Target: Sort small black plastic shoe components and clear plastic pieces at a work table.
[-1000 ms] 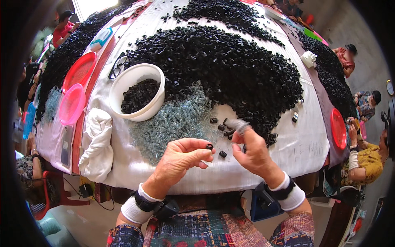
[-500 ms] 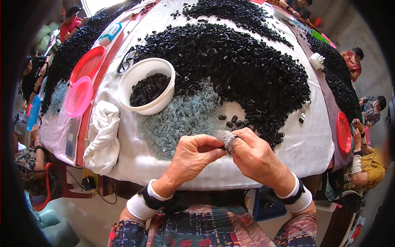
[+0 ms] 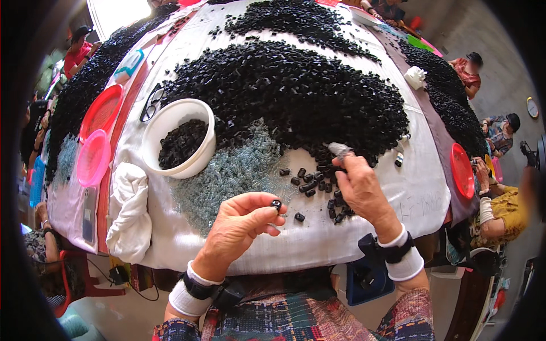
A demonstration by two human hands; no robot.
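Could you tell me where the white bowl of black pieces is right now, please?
In the head view, the white bowl sits left of centre on the table, beside the big black pile, above the folded white cloth.

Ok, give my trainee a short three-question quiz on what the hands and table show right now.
1. True or false: the left hand pinches a small black ring between thumb and fingertips.
2. Where does the right hand rest? A) inside the white bowl B) on the loose black pieces at the edge of the big black pile C) on the red plate
3. What lies just left of the white bowl's base: a folded ____ cloth?

Key: 1 true; 2 B; 3 white
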